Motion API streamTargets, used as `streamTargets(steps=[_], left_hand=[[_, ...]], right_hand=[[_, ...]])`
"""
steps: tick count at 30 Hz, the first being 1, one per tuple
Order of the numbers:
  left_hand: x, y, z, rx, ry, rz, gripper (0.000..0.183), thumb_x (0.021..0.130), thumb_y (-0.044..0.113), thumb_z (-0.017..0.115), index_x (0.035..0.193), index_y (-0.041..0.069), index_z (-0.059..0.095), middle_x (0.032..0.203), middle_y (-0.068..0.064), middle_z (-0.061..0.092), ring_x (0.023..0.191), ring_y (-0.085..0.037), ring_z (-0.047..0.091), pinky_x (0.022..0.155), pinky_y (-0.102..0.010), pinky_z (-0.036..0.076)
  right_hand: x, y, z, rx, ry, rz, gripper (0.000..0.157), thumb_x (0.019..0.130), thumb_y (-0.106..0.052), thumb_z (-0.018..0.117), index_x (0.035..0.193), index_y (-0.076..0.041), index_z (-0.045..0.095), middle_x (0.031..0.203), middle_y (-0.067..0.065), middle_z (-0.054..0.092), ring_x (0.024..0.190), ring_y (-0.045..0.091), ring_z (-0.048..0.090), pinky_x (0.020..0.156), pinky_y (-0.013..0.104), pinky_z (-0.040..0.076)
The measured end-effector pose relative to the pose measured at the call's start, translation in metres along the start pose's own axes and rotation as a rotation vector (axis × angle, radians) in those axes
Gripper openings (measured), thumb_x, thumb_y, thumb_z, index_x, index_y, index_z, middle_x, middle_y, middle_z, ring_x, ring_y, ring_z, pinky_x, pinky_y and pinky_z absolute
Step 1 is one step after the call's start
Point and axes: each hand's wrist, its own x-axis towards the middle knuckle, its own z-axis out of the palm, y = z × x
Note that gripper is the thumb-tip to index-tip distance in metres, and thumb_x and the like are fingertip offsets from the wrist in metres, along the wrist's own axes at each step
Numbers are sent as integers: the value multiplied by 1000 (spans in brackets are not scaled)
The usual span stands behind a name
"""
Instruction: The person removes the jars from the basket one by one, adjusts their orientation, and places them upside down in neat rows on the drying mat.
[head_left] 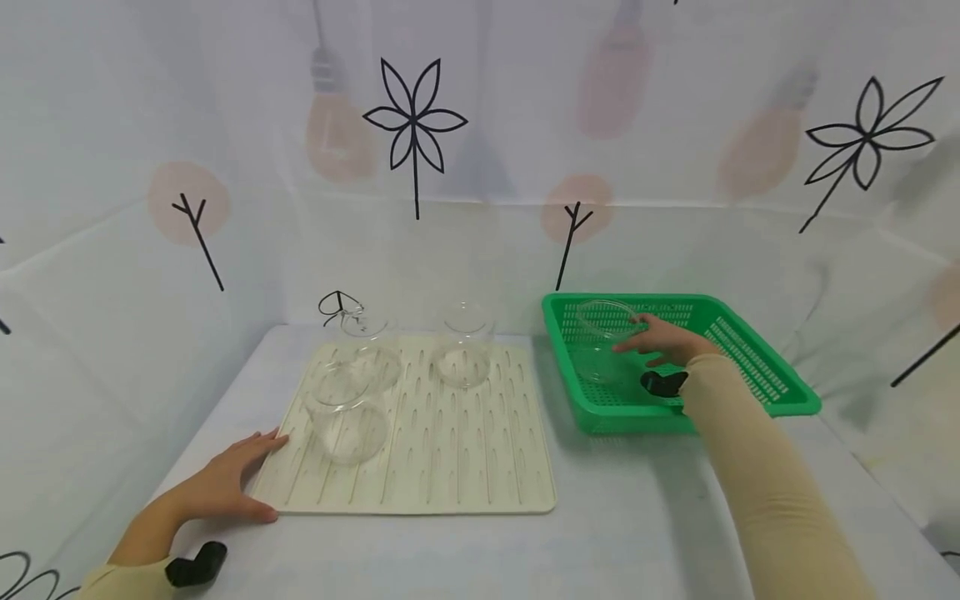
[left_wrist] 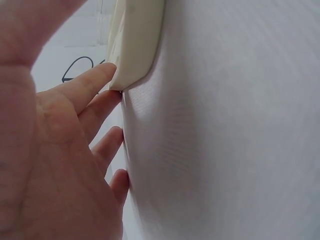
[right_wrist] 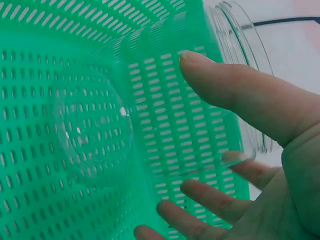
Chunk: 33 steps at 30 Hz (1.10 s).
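A clear glass jar (head_left: pixel 598 354) with a ridged rim stands in the green plastic basket (head_left: pixel 600 421). My right hand (head_left: pixel 663 340) reaches to its right side near the rim. In the right wrist view, the thumb (right_wrist: pixel 215 75) and spread fingers (right_wrist: pixel 210 197) lie about the jar without curling round it; whether they touch the glass is unclear. My left hand (head_left: pixel 221 483) rests spread at the left edge of the cream ridged mat (head_left: pixel 450 467). Its thumb lies by the near corner, and fingertips (left_wrist: pixel 107 72) touch the mat's edge in the left wrist view.
Three clear glass containers stand on the mat: one at front left (head_left: pixel 348 425), one behind it (head_left: pixel 375 367) and one at back centre (head_left: pixel 462 362). White patterned cloth (head_left: pixel 480 258) hangs behind the table. The basket stands right of the mat.
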Motion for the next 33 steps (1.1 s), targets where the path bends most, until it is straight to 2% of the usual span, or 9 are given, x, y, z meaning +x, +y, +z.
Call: streamTargets(steps=[6,12,21,30,33], left_hand=[[-2,0,0,-18,-5,-10,101,57,45,84,136,-1,42,141,-28,34,126,-53,21,93,-70,21],[-2,0,0,-4,26,15,100,57,45,84,135,-2,44,140,-29,35,126,-54,22,94,-70,21],[-2,3,0,0,25,1,100,56,45,85,134,-2,44,140,-29,35,126,-53,22,94,-70,21],[-2,3,-1,-1,24,7,101,56,46,84,134,-2,44,140,-29,35,126,-53,23,94,-69,21],[-3,3,-1,-7,18,3,101,56,46,84,135,-3,43,140,-29,35,126,-54,22,94,-70,21]], right_hand=[[3,-10,8,28,-8,-8,99,87,-28,65,142,5,-10,145,33,0,131,50,16,98,59,31],[7,-19,13,56,-3,-40,101,86,-31,67,142,4,-10,146,32,4,130,51,19,98,59,31],[6,-32,15,9,50,-44,101,84,-37,68,146,-3,-3,148,28,7,133,45,16,97,61,31],[-5,-42,16,-6,122,-100,103,80,-41,71,146,0,3,146,30,13,131,45,21,94,62,33],[-8,-48,18,-25,151,-106,103,80,-44,71,146,0,6,145,29,18,131,46,22,96,62,30]])
